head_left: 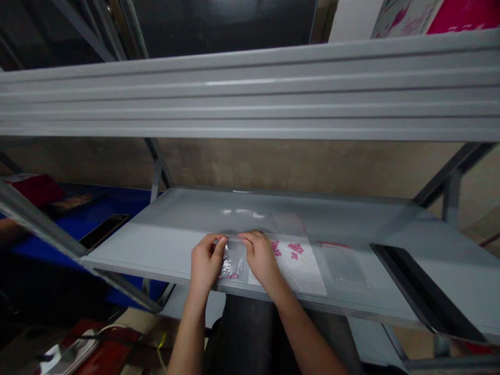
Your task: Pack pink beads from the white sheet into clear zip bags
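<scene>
On the grey metal shelf (pixel 167 234), your left hand (pixel 205 262) and right hand (pixel 261 259) grip, fingers pinched, the top edge of a clear zip bag (pixel 233 263) holding pink pieces, just beside a flat bag (pixel 299 265) of more pink pieces.

Light is dim overall, with a cool, soft cast that seems to come from above. Pale glare patches sit on the grey metal shelf (pixel 175 229), and a thin bright streak runs along the ribbed steel beam (pixel 250 99). The clear plastic bag (pixel 232 263) glints sharply. The lower corners sink into dark shadow, and wide-angle distortion slants the shelf uprights (pixel 452 195) near the frame edges.
</scene>
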Action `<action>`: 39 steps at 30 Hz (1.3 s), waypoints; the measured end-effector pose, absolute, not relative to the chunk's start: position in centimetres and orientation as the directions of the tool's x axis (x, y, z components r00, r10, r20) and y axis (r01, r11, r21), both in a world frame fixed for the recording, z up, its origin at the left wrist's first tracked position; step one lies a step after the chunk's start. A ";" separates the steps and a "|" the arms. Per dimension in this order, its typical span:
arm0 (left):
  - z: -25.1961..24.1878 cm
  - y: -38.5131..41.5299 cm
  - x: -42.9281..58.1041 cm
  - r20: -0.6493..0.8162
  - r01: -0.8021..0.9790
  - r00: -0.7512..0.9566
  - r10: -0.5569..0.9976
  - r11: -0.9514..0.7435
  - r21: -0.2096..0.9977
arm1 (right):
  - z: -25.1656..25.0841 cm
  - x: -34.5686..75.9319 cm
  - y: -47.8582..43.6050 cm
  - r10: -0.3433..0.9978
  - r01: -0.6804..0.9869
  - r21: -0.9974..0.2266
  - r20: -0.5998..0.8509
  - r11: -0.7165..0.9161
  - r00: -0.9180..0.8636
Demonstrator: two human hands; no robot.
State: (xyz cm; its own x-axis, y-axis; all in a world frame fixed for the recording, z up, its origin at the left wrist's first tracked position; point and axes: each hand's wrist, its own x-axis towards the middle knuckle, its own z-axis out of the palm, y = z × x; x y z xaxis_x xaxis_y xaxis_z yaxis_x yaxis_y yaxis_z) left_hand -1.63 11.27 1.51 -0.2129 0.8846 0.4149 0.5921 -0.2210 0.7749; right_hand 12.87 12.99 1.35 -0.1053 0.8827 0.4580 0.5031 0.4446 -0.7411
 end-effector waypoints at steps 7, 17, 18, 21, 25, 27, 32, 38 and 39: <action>1.4 12.2 -1.4 0.427 0.738 -0.115 0.897 -0.211 0.642 | 2.9 20.3 9.8 0.790 0.598 -0.607 0.608 0.524 -0.076; 1.6 10.5 0.9 0.466 0.879 0.024 0.884 -0.241 0.411 | 0.0 33.3 6.1 0.755 0.890 -0.335 0.655 0.310 -0.016; 1.3 10.4 0.7 0.459 0.869 0.048 0.887 -0.263 0.418 | -0.3 33.4 6.0 0.766 0.891 -0.341 0.643 0.299 -0.011; 0.9 9.9 0.2 0.465 0.848 0.091 0.881 -0.314 0.428 | -1.0 33.4 5.9 0.782 0.892 -0.368 0.623 0.262 0.027; 1.9 8.8 2.1 0.554 0.796 0.049 0.831 -0.368 0.481 | -1.6 33.2 6.2 0.762 0.871 -0.426 0.641 0.246 0.098; 2.4 7.8 4.8 0.586 0.685 0.046 0.809 -0.452 0.571 | -1.5 33.3 6.5 0.736 0.860 -0.439 0.666 0.259 0.119; 2.4 5.7 13.0 0.347 0.143 0.139 0.927 -0.366 0.920 | 0.3 32.2 5.8 0.627 0.849 -0.451 0.754 0.277 0.196; 1.6 4.9 16.1 0.029 -0.313 0.149 0.988 0.020 0.950 | 2.0 27.1 3.0 0.663 0.719 -0.522 0.740 0.459 0.114; 1.5 4.8 15.7 0.006 -0.316 0.117 0.993 0.032 0.948 | 2.0 26.4 2.6 0.692 0.692 -0.547 0.716 0.471 0.095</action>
